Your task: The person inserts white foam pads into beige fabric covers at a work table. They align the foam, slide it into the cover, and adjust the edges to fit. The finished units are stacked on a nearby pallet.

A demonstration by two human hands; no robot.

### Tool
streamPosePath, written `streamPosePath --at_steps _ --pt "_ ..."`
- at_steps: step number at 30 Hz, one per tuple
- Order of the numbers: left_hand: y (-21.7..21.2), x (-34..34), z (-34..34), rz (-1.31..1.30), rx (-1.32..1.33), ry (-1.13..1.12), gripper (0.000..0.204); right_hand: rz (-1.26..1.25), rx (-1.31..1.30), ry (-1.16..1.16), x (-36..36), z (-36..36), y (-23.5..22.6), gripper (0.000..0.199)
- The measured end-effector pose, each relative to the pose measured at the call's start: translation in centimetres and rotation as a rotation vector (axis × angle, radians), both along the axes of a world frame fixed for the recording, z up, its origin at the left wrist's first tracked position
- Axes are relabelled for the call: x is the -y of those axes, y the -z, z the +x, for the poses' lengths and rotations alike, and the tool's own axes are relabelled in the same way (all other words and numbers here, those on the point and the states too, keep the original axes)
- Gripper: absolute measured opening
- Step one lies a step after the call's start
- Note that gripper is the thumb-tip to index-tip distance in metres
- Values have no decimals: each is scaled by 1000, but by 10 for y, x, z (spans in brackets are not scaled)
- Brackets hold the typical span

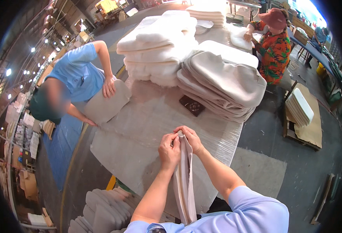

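Pinching one narrow grey fabric piece point(184, 176) between both bare hands, above the near part of the work table point(118, 155). Counting two hands on it: with the left hand point(169, 151), clasping the far end from the left, thumb and curled fingers gathered close; with the right hand point(191, 139), nipping the same end from the right, fingers bent over the top. Cannot tell exactly where each fingertip presses, knuckles hiding the contact.

Counting one tall white pile point(157, 46) toward the table's left edge, past the middle; one grey pile point(225, 83) by the right edge; one flat dark brown case point(191, 105) just beside the grey pile. Cannot count the overlapping layers surely. Noting also one cluster of grey pieces point(103, 207) low beside the table's near left side, and one stack of white slabs point(300, 105) well apart from the right edge, on brown cardboard point(312, 126).

Counting three other people: one in a light blue shirt point(76, 66) at the left edge, both hands on one grey panel point(107, 103); one in an orange patterned shirt point(272, 54) beyond the grey pile, handling one white piece point(239, 37); one in blue point(319, 37) far off.

Seeing pale marks on the case, too small to read.

Finding the fabric piece between the hands, touching both, then running back between the forearms toward the near edge, folded lengthwise and showing a tan line.
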State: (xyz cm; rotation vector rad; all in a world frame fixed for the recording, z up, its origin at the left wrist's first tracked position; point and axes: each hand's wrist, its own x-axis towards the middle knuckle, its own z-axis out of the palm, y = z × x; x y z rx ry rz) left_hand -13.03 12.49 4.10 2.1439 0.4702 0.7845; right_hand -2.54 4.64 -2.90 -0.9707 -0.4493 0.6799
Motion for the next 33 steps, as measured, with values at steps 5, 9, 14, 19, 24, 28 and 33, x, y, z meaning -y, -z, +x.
streamPosePath --at_steps 5,9,14,19,24,28,33 --pt "5 0 0 -28 -32 -47 11 -283 709 85 0 13 -3 35" --pt "11 5 3 -80 -52 -72 14 -417 740 -40 3 29 -11 36" --pt "27 5 3 -317 -9 -77 15 -749 751 -173 -11 38 -33 38" --pt "25 -4 4 -287 -47 -52 14 -587 278 -145 -4 22 -44 45" --pt "14 -7 2 -227 -49 -28 11 -435 434 182 50 -48 -53 56" --pt "9 -9 5 -126 -49 91 8 -749 373 106 67 -45 -81 64" --pt "-4 -16 9 -79 -90 267 24 -870 659 224 62 -19 -81 28"
